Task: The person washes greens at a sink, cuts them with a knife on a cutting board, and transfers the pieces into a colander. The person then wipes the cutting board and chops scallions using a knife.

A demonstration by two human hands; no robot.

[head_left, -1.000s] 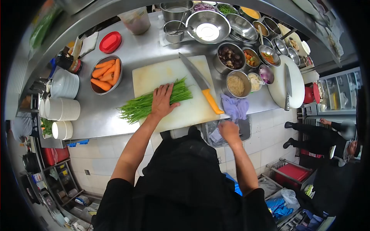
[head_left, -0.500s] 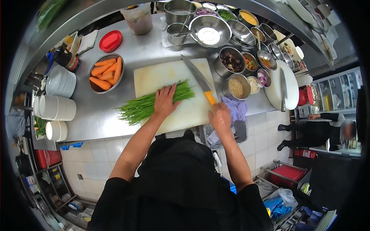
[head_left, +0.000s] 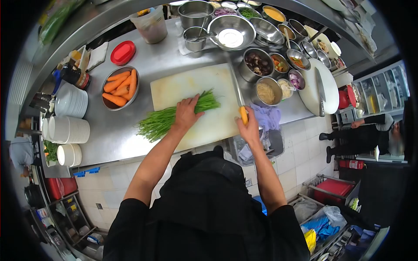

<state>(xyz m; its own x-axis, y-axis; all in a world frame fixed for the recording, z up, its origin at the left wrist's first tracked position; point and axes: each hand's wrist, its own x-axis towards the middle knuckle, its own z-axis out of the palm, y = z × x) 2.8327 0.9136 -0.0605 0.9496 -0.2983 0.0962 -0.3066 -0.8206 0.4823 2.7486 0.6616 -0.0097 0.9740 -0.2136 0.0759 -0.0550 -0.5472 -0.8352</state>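
Observation:
A bundle of long green chives (head_left: 156,125) lies slantwise on the white cutting board (head_left: 170,90). My left hand (head_left: 187,114) is on top of it, thumb out to the right and fingers curled over the stalks. My right hand (head_left: 248,128) is closed around the yellow handle of a kitchen knife (head_left: 243,115). The knife's blade points away from me along the board's right edge and shows as a narrow, slightly blurred strip. It is apart from the chives. I cannot tell whether the blade touches the board.
Left of the board stand a bowl of carrots (head_left: 116,90), a red lid (head_left: 123,53) and stacked white bowls (head_left: 69,130). Metal pots (head_left: 257,65) of ingredients crowd the right. Beyond them, a second knife (head_left: 321,89) rests on a round white board (head_left: 332,93). A person (head_left: 370,132) stands far right.
My right hand has turned the knife: its blade, seen broadside over the board before, now appears thin and lies further right. My left hand stays on the chives. The whole view has shifted slightly.

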